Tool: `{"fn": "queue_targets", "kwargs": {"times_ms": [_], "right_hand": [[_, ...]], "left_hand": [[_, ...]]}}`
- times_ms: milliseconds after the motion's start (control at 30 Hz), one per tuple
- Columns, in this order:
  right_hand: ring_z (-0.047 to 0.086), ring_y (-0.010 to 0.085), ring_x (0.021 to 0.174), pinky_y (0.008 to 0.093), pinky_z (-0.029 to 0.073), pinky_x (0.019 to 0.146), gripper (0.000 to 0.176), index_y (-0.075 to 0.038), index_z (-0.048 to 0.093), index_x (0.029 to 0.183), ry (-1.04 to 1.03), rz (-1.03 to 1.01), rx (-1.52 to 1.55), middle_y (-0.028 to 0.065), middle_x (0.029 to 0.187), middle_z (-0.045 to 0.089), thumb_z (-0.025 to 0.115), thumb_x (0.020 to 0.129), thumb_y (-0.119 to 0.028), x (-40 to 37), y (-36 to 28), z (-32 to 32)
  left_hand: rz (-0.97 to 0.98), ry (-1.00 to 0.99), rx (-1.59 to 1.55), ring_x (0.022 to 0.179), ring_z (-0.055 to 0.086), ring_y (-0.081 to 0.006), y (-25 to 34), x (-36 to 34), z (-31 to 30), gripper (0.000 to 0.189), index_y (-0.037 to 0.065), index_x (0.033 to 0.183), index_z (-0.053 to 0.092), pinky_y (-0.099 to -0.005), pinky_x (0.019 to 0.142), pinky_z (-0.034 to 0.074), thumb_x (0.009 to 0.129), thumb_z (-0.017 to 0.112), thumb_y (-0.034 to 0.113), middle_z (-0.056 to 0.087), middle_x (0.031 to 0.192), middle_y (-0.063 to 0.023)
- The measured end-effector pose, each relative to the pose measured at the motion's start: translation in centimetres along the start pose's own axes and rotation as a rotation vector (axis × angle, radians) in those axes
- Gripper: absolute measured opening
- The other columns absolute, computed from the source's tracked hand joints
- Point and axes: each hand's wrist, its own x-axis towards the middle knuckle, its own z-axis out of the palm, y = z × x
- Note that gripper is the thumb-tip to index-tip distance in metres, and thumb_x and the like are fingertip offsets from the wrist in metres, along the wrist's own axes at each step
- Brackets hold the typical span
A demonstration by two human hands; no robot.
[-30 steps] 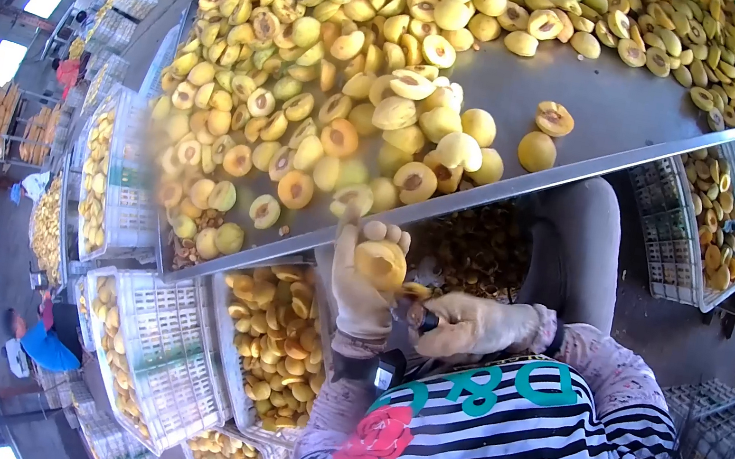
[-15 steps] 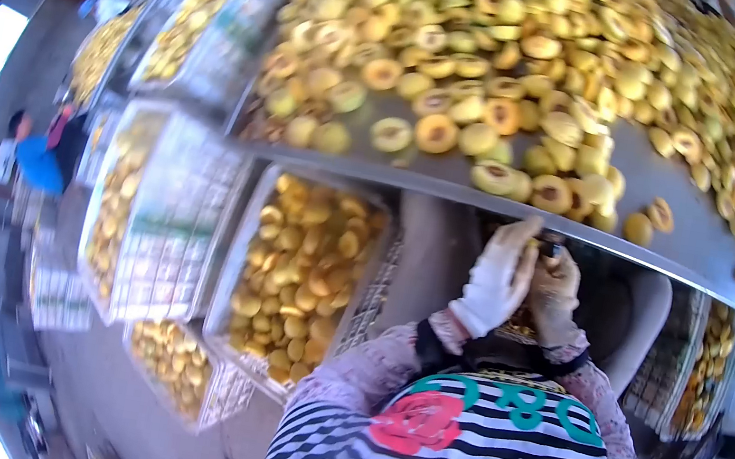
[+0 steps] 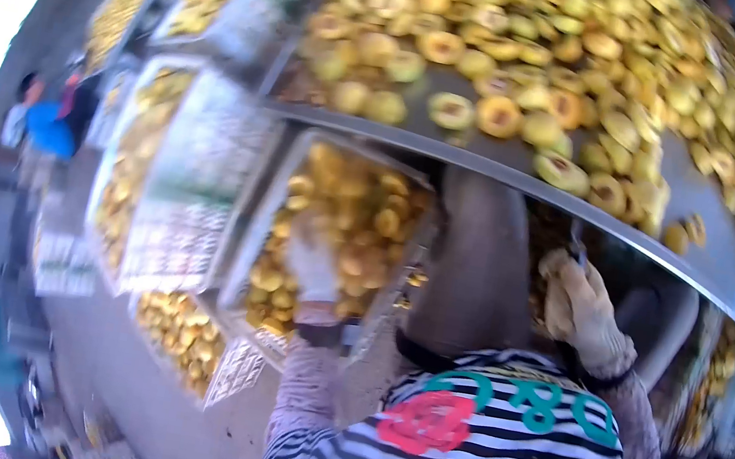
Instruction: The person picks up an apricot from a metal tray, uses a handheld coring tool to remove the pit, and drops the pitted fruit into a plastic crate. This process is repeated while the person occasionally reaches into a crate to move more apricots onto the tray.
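Note:
My left hand (image 3: 313, 255), in a white glove and smeared by motion, is over a crate (image 3: 241, 253) of yellow peach halves (image 3: 269, 276) to my left. Its fingers are too blurred to make out. My right hand (image 3: 579, 302), in a cream glove, is closed just below the metal table edge (image 3: 512, 168). A thin metal tool (image 3: 579, 246) sticks up out of its fist, its handle hidden by the glove. Above both hands, cut yellow peach halves (image 3: 499, 116) lie on the metal table, several with their hollows showing.
A large heap of peach halves (image 3: 555, 19) covers much of the table. White crates (image 3: 187, 187) of peach halves stand stacked at the left, with another crate (image 3: 178, 334) lower on the floor. Farther left is a person in blue (image 3: 52, 127).
My left hand has left my right hand and swung left over the crate. My right hand keeps the tool near the table edge. The view has shifted somewhat.

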Motion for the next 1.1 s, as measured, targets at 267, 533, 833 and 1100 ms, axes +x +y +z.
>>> {"fn": "queue_targets", "kwargs": {"times_ms": [267, 533, 833, 1100], "right_hand": [[0.035, 0.0064, 0.045, 0.0252, 0.029, 0.043, 0.03, -0.018, 0.054, 0.096, 0.015, -0.189, 0.534, -0.0085, 0.058, 0.034, 0.049, 0.105, -0.046, 0.4, -6.5, -0.1], [0.041, 0.0086, 0.047, 0.0278, 0.036, 0.048, 0.043, -0.009, 0.059, 0.088, -0.406, -0.264, 1.077, -0.0075, 0.062, 0.044, 0.05, 0.103, -0.047, 0.8, -10.7, -0.2], [0.049, 0.0144, 0.042, 0.0346, 0.043, 0.042, 0.027, -0.012, 0.06, 0.094, 0.533, -0.767, 0.176, 0.0001, 0.06, 0.054, 0.065, 0.097, -0.039, 3.7, -9.7, -4.9], [0.064, 0.0195, 0.058, 0.0337, 0.05, 0.055, 0.024, -0.014, 0.064, 0.098, 0.361, -0.89, -0.988, 0.002, 0.067, 0.063, 0.075, 0.086, -0.033, 1.1, -7.9, -5.7]], "left_hand": [[0.275, -0.239, 0.18, 0.12, 0.058, -0.0326, 4.6, -3.1, 1.3, 0.035, -0.003, 0.127, 0.061, -0.0435, 0.103, 0.045, 0.096, 0.055, 0.013, 0.066, 0.122, -0.0197], [-0.17, -1.488, -1.15, 0.123, 0.054, -0.0202, 24.2, -11.8, 14.2, 0.067, 0.002, 0.146, 0.044, -0.0349, 0.108, 0.041, 0.084, 0.068, -0.005, 0.054, 0.137, -0.0086], [-0.295, -1.616, -0.709, 0.091, 0.059, -0.0101, 23.3, -16.0, 19.1, 0.033, 0.001, 0.126, 0.059, -0.0266, 0.081, 0.051, 0.094, 0.066, 0.006, 0.065, 0.11, -0.0031], [0.149, -1.702, -0.498, 0.08, 0.064, -0.014, 26.6, -15.6, 17.6, 0.027, -0.001, 0.111, 0.067, -0.0303, 0.073, 0.052, 0.092, 0.071, 0.018, 0.07, 0.09, -0.0052]]}}
